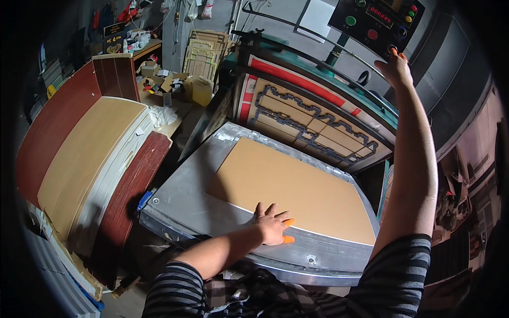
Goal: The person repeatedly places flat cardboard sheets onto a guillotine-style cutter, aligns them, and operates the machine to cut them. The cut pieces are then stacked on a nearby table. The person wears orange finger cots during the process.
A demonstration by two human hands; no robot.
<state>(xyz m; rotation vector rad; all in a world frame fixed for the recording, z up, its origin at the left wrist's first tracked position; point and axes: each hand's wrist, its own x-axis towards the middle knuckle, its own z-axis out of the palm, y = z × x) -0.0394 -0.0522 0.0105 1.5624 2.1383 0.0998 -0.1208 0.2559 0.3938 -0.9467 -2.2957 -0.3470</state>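
My left hand [273, 227] is open, its fingers spread over the near edge of a flat tan cardboard sheet [291, 183]. Orange finger covers sit on two of its digits. The sheet lies on the grey metal bed [183, 209] of a press. My right arm reaches up to a black control panel [360, 24]. There my right hand [395, 69], holding nothing, touches the lower right corner by a round button, its thumb apart from the pointing finger. Behind the sheet stands a tilted die board [313, 124] with dark, jagged rubber strips in a red-edged frame.
At left, a stack of tan sheets [90, 159] stands between dark red boards [135, 196]. Beyond are a cluttered box [159, 85], a yellowish container [202, 91] and leaning cut boards [204, 53]. A green metal frame and a thin bar run behind the die board.
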